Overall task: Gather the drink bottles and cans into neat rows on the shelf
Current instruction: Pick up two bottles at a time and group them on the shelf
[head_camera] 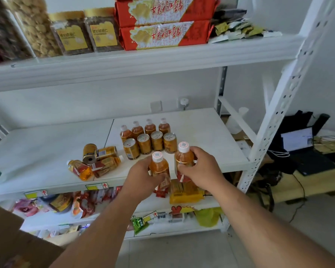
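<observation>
Nearest the camera, the left hand (143, 176) is gripping an upright orange drink bottle (159, 165) with its fingers (159, 177) curled around the lower label, while the right hand (200, 169) is holding a second upright bottle (184, 158) just beside it, fingers wrapped round its body (both white caps are facing up). Both bottles are sitting at the front edge of the white shelf (211, 136). Just behind them, a row of four gold cans (150, 144) is standing upright, and behind that a row of four more small bottles (145, 127). To the left, a toppled heap of cans and bottles (94, 161) is lying on its side. On the shelf above, red snack packs (162, 22) are lying stacked beside jars (85, 31).
</observation>
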The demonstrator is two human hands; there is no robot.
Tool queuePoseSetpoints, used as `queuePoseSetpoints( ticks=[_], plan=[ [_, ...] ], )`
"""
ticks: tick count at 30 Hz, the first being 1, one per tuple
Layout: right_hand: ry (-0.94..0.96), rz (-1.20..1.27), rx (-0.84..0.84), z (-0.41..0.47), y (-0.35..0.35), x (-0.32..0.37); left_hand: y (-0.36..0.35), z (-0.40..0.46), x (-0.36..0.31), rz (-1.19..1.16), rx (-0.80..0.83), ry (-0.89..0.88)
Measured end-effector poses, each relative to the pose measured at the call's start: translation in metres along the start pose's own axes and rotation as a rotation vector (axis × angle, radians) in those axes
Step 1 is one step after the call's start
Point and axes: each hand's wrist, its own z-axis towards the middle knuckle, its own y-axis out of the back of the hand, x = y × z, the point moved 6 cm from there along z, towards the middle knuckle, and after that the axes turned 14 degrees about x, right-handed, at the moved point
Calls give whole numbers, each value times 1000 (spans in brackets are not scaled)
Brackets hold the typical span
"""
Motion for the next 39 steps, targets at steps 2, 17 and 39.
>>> queuePoseSetpoints(
  ticks=[2,17,39],
  plan=[
    [-9,2,-15,-9,7,-5,-7,-4,-6,15,9,-2],
    [-79,-39,-164,-36,37,-8,-26,13,-30,39,122,-128],
    [-101,-35,-124,22,118,-59,-76,96,-93,-5,141,-133]
  ],
)
